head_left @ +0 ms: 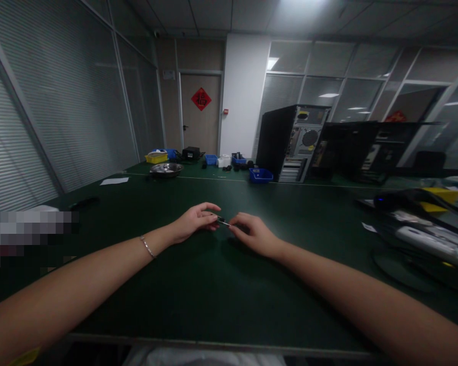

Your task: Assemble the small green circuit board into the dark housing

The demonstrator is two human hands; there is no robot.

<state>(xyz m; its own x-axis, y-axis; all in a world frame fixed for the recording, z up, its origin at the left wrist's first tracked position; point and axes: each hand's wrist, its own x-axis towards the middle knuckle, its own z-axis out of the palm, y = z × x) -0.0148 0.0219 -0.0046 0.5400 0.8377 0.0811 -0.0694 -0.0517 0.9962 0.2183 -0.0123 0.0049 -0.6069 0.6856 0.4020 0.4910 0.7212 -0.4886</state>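
Observation:
Above the middle of the green table (pixel 198 300), my left hand (pixel 196 222) pinches a small dark piece (pixel 221 219) between thumb and fingers, its index finger stretched out above. A thin, shiny metal rod (pixel 225 223) spans the gap from that piece to my right hand (pixel 254 235). The right thumb and fingertips close on the rod's near end. Both pieces are too small and blurred for me to tell their kind. A silver bracelet (pixel 148 247) circles my left wrist.
A metal bowl (pixel 166 170), a paper sheet (pixel 114 181) and a blue bin (pixel 260 176) lie farther back. Behind the bin stands a black computer tower (pixel 278 142). Cables and a white power strip (pixel 429 241) lie at right. A dark object (pixel 84 203) rests at left.

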